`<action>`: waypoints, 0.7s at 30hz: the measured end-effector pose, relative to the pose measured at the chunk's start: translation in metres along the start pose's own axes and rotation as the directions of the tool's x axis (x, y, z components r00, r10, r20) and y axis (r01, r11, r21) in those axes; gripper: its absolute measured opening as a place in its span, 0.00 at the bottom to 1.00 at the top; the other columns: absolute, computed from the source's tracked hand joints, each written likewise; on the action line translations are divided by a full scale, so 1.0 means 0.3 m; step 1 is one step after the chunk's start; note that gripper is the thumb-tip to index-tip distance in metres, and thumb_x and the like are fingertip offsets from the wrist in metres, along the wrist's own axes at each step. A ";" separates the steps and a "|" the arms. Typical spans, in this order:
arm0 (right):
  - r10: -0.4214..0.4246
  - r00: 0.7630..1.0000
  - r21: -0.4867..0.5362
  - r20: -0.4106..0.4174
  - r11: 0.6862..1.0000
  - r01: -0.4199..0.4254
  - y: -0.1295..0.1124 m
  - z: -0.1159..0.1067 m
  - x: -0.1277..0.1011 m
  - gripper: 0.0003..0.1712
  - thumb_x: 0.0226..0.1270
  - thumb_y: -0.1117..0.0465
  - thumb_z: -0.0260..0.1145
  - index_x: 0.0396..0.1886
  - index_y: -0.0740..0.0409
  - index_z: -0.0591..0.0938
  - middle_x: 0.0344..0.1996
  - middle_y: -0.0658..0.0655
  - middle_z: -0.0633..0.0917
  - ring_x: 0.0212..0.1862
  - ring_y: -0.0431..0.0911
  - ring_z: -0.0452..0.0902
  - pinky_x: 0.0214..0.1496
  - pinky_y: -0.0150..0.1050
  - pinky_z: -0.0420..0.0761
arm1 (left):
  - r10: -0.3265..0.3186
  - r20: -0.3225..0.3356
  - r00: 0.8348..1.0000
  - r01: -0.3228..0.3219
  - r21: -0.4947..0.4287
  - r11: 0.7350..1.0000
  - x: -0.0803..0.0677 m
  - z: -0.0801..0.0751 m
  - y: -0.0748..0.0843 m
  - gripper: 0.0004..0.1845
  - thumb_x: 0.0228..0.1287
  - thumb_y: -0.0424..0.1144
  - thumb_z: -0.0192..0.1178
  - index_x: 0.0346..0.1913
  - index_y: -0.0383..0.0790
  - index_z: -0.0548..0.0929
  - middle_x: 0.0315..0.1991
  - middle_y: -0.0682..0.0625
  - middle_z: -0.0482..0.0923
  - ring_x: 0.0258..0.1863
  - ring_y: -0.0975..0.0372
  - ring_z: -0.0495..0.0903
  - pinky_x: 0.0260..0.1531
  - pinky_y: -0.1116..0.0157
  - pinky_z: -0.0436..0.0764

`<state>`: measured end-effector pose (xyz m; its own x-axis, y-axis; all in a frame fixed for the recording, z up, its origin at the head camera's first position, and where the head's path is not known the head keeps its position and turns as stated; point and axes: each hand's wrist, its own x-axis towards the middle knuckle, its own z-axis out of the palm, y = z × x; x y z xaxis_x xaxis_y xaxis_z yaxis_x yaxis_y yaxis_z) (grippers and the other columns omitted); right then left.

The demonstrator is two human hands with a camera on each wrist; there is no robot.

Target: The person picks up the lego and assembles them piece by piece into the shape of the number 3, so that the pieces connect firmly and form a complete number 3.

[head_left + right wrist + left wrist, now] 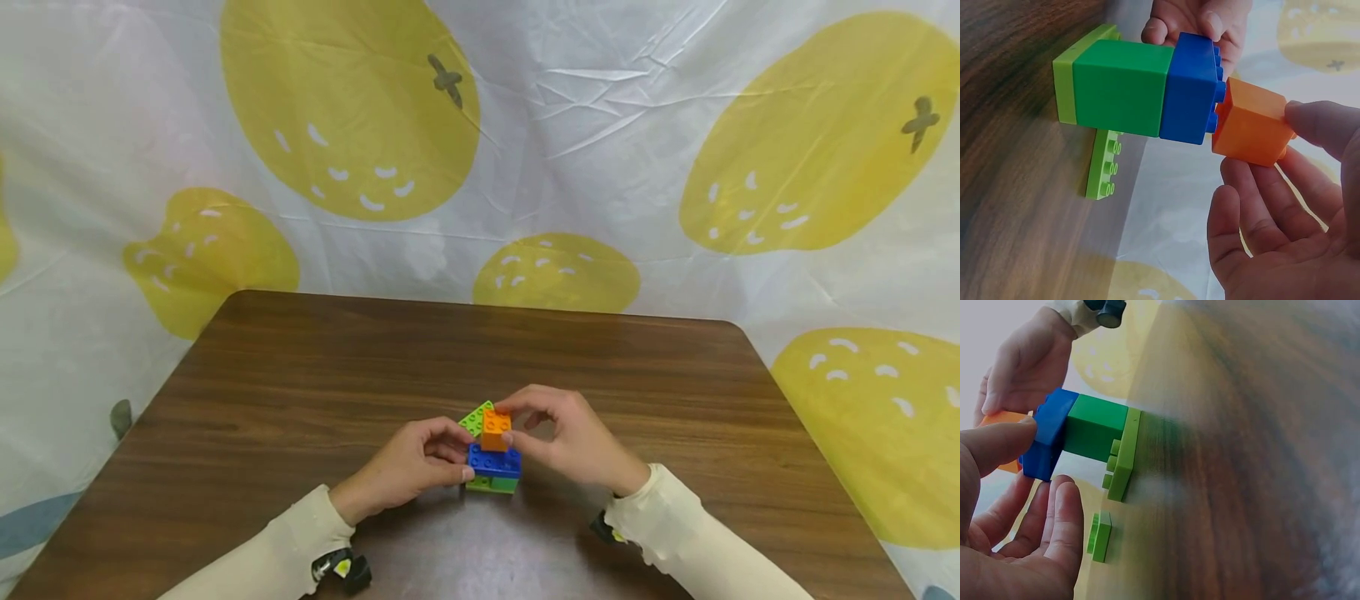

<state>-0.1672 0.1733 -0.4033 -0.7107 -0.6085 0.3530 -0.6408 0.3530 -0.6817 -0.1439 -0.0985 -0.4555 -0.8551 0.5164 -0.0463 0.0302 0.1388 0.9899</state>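
My right hand (566, 437) pinches an orange toy brick (1250, 122) between thumb and fingers. The brick is held tilted at the studs of a blue brick (1191, 87); whether they touch is hard to tell. With thumb and fingertips, my left hand (408, 462) holds the blue brick's left side. Under the blue brick is a green brick (1121, 87), which stands on a lime-green studded plate (1124, 464). Behind this stack, a second lime-green plate (476, 418) lies on the table, partly hidden by the orange brick in the head view.
The stack stands on a dark wooden table (360, 358) with rounded far corners. Beyond it hangs a white cloth (585, 150) printed with yellow fruit. Dark devices are strapped at both wrists, over pale sleeves (262, 542).
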 end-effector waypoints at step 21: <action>-0.003 1.000 -0.008 -0.013 1.000 0.003 0.002 -0.005 -0.047 0.15 0.68 0.60 0.77 0.53 0.51 0.89 0.48 0.49 0.91 0.45 0.41 0.86 0.45 0.42 0.89 | -0.008 -0.017 1.000 0.009 0.021 1.000 0.010 -0.001 -0.008 0.21 0.64 0.37 0.76 0.57 0.35 0.84 0.51 0.42 0.86 0.47 0.57 0.87 0.44 0.69 0.87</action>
<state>-0.1580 0.1832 -0.4079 -0.7124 -0.6002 0.3636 -0.6454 0.3571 -0.6752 -0.1467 -0.0975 -0.4579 -0.8638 0.5012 -0.0522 0.0335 0.1606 0.9865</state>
